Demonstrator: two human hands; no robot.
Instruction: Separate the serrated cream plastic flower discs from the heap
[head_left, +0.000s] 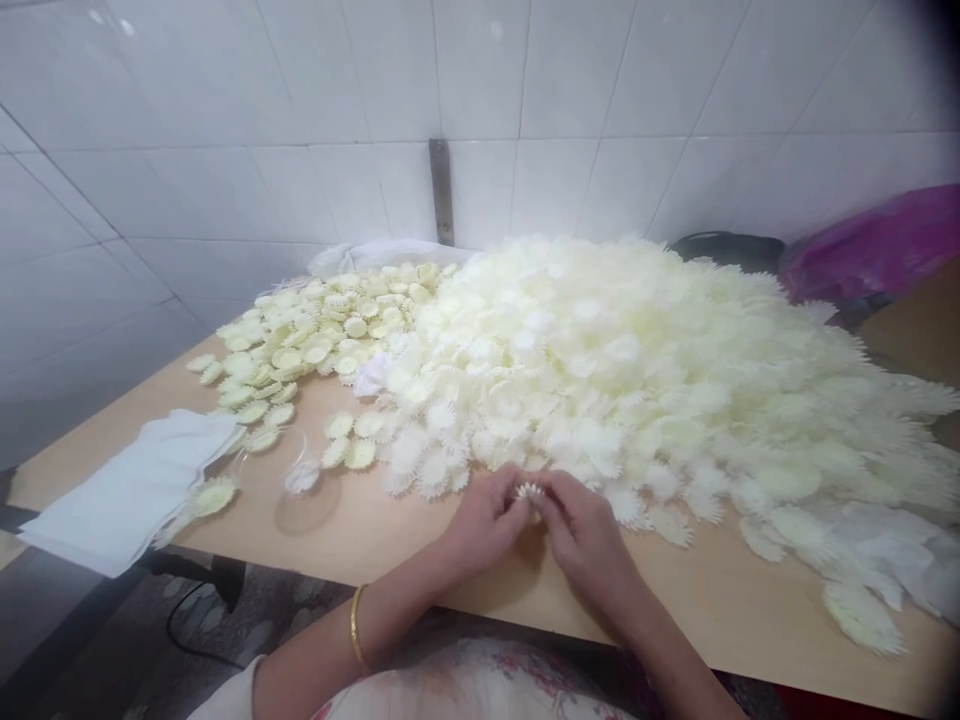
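Between the fingertips of my left hand (486, 520) and my right hand (589, 535) is a small pale scalloped flower piece (529, 491). Both hands pinch it from opposite sides, just above the table's front part. Right behind the hands rises a big heap of pale yellow, flower-shaped pieces (600, 370) with jagged edges. To the left lies a smaller pile of cupped, round pieces (300, 345) with scalloped rims. A clear round dish (306, 515) sits left of my left hand, with a white crumpled bit (301, 477) at its edge.
White sheets (131, 490) overhang the table's left front edge. The wooden table (360, 540) stands against a tiled wall (480, 80) with a metal bracket (442, 190). A purple bag (870, 240) and a dark object (727, 248) lie at the back right. White plastic (892, 545) lies at the right.
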